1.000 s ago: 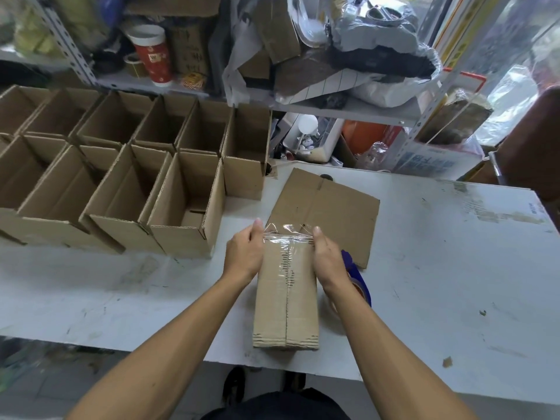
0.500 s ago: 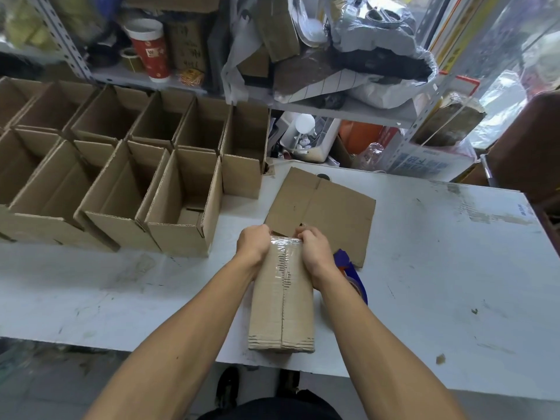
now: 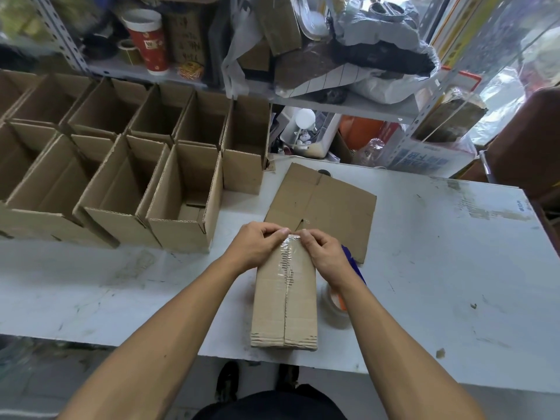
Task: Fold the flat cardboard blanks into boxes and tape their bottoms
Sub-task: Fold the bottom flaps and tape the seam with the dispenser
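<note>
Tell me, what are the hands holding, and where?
Both hands, left hand and right hand, grip the cardboard box at its far, taped end.

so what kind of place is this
Probably a small packing or shipping workroom: rows of folded open boxes on a white table, a flat cardboard blank, and cluttered metal shelving behind.

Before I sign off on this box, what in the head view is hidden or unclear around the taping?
- Far face of the box: the left hand and right hand cover the tape end folded over that edge.
- Tape dispenser: mostly behind the right forearm.
- Flat blank: near edge hidden by the hands.
- Left boxes: cut off by the frame edge.
</note>
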